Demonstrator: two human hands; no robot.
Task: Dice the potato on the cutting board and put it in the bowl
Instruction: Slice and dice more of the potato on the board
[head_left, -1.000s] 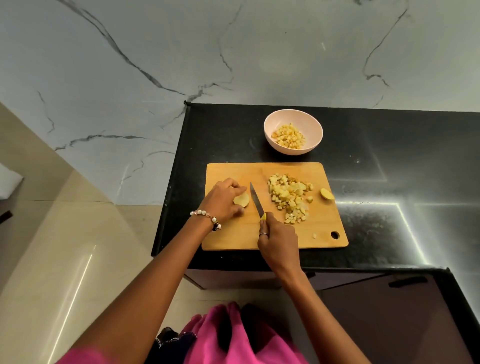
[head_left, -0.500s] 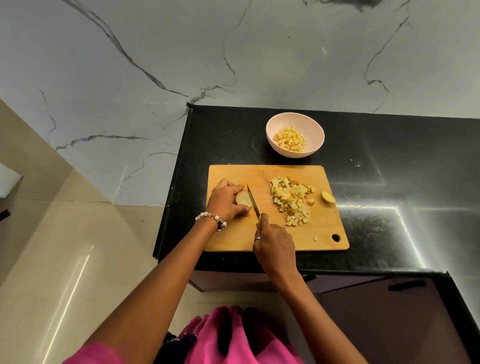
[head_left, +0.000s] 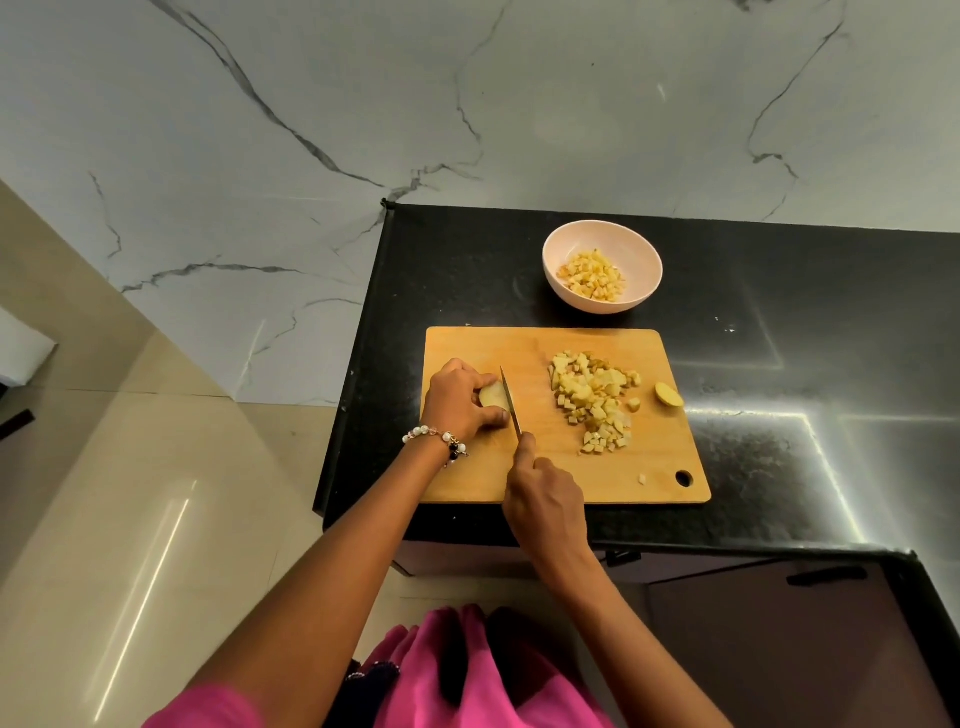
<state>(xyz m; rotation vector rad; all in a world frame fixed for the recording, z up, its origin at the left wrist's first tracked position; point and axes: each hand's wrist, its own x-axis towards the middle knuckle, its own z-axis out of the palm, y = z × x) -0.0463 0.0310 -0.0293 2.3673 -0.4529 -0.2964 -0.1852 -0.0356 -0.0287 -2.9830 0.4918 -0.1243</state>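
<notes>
A wooden cutting board (head_left: 550, 467) lies on the black counter. My left hand (head_left: 460, 397) grips a pale potato piece (head_left: 493, 396) at the board's left side. My right hand (head_left: 545, 493) holds a knife (head_left: 510, 397) by its handle, the blade standing against the right face of that piece. A heap of diced potato (head_left: 595, 397) sits in the board's middle right, with a potato end piece (head_left: 668, 395) beside it. Behind the board stands a pale pink bowl (head_left: 641, 260) holding diced potato (head_left: 592, 270).
The black counter (head_left: 779, 322) runs right and meets a marble wall (head_left: 467, 104) behind. Its left edge drops to a beige tiled floor (head_left: 130, 493). A lone potato cube (head_left: 643, 478) lies near the board's hanging hole (head_left: 683, 478).
My left hand has slid the potato piece slightly left on the board. The knife moved left with it and now stands against the piece.
</notes>
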